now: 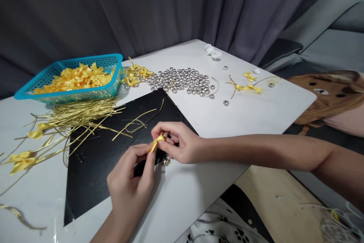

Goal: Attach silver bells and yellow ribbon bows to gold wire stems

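Observation:
Both my hands meet over a black mat (93, 171) on the white table (256, 118). My left hand (129, 180) pinches one end of a small yellow ribbon bow (156, 142). My right hand (178, 142) has its fingers closed around the other end of the same bow. A small silver bell (166, 162) shows just below my right hand, seemingly hanging from the bow. Loose gold wire ties (136, 121) lie on the mat just beyond my fingers.
A teal basket (71, 93) full of yellow bows stands at the back left, with a heap of gold wire ties (79, 112) in front of it. Silver bells (182, 80) are piled at the back centre. Finished bows (19, 159) lie left. A sofa with a bear cushion (332, 95) is right.

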`<move>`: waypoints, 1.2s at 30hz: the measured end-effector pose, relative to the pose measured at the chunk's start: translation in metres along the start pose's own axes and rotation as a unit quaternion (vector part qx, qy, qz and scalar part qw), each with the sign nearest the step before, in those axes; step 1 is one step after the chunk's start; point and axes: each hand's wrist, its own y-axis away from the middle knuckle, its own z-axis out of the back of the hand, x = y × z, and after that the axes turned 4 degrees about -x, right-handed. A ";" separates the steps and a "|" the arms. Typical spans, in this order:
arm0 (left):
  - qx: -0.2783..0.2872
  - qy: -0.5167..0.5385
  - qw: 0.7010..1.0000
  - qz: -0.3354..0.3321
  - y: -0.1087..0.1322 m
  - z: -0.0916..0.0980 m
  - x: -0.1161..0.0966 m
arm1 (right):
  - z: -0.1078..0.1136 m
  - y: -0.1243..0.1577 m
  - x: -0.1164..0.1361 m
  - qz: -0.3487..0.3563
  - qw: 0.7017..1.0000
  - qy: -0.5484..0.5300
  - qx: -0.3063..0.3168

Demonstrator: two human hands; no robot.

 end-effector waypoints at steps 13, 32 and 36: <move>0.003 -0.026 0.999 -0.044 -0.001 -0.002 0.002 | 0.011 -0.012 0.001 -0.167 0.960 -0.213 0.070; 0.022 0.118 0.986 0.113 -0.012 -0.006 0.002 | -0.001 -0.011 0.004 -0.030 0.979 -0.192 -0.055; 0.057 0.280 0.927 0.243 -0.017 -0.008 0.003 | -0.004 -0.011 0.008 -0.096 0.952 -0.288 -0.044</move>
